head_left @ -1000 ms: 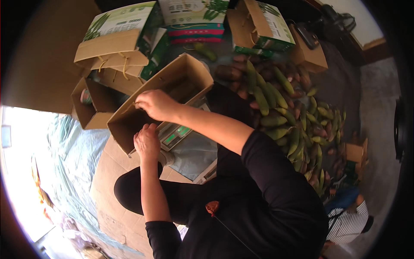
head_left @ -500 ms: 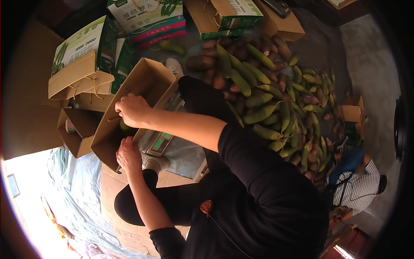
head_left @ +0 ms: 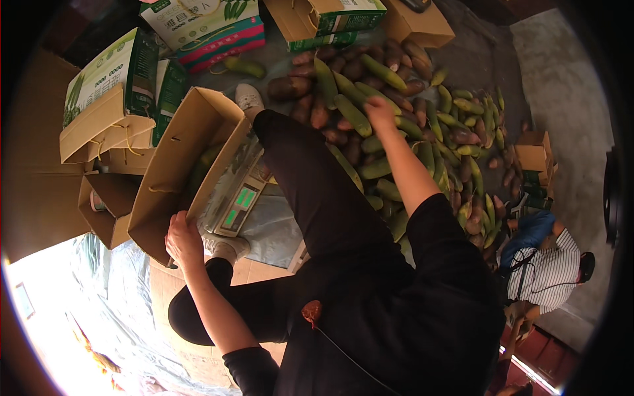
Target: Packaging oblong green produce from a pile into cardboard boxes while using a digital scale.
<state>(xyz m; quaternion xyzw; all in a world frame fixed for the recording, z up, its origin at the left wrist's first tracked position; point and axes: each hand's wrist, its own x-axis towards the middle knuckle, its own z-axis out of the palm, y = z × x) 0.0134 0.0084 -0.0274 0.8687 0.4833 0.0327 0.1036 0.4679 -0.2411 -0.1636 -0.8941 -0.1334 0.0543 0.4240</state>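
An open cardboard box [head_left: 158, 178] stands tilted on a digital scale [head_left: 231, 214] with a lit green display. Inside it, partly in shadow, lies a green radish [head_left: 210, 156]. My left hand [head_left: 184, 241] has its fingers closed on the box's near edge. Over the pile on the right, my right hand [head_left: 382, 113] is down among the green radishes [head_left: 352, 115], touching one end-on; its fingertips are hidden. Dark reddish radishes [head_left: 290, 88] lie among and beside the green ones.
Printed green-and-white cartons [head_left: 105, 82] stand at the far left, near a smaller open box [head_left: 109, 204]. A lone green radish [head_left: 244, 66] lies beyond my shoe. More cartons [head_left: 350, 14] stand at the back. A person in a striped top [head_left: 545, 280] is at the right.
My right hand has left the box and moved right to the radish pile. My left hand stays at the box's near edge. The whole view has shifted slightly.
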